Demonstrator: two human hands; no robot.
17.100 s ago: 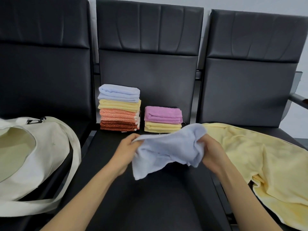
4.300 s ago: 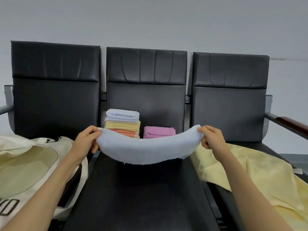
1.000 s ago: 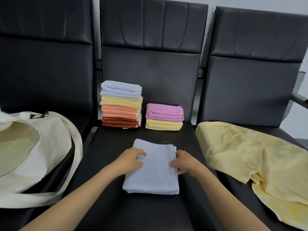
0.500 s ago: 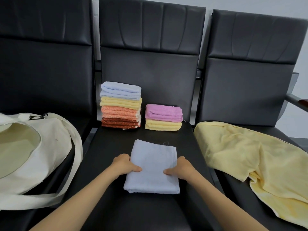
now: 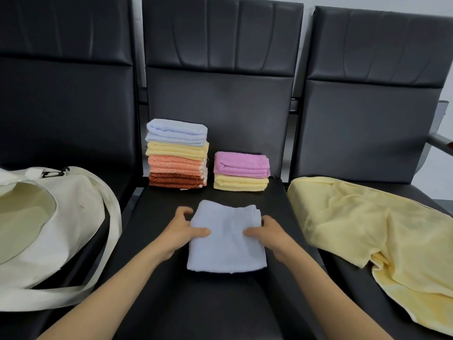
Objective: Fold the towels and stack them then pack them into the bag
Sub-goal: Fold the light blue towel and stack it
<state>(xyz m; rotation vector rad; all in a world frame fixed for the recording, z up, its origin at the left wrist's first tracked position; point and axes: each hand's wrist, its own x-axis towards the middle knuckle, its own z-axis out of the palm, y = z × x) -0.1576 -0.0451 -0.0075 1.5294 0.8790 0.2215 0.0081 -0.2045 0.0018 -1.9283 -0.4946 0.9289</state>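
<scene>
A folded light-blue towel (image 5: pixel 226 239) lies on the middle seat (image 5: pixel 201 303). My left hand (image 5: pixel 182 230) grips its left edge, thumb on top and fingers under the side. My right hand (image 5: pixel 268 231) grips the right edge the same way. The towel's far part is lifted slightly off the seat. Behind it stands a tall stack of folded towels (image 5: pixel 177 154), blue on top, then yellow, orange and rust. Next to that is a short stack (image 5: pixel 241 171), purple over yellow. An open cream tote bag (image 5: pixel 63 217) lies on the left seat.
A large unfolded yellow towel (image 5: pixel 367 231) is spread over the right seat. The bag's long strap (image 5: pixel 107 253) loops over the gap toward the middle seat. Dark seat backs rise right behind the stacks. An armrest (image 5: pixel 441 142) shows at far right.
The blue towel went from stretched in the air to folded on the seat. In the last second my hands slid along its sides and took hold; its far end now lifts.
</scene>
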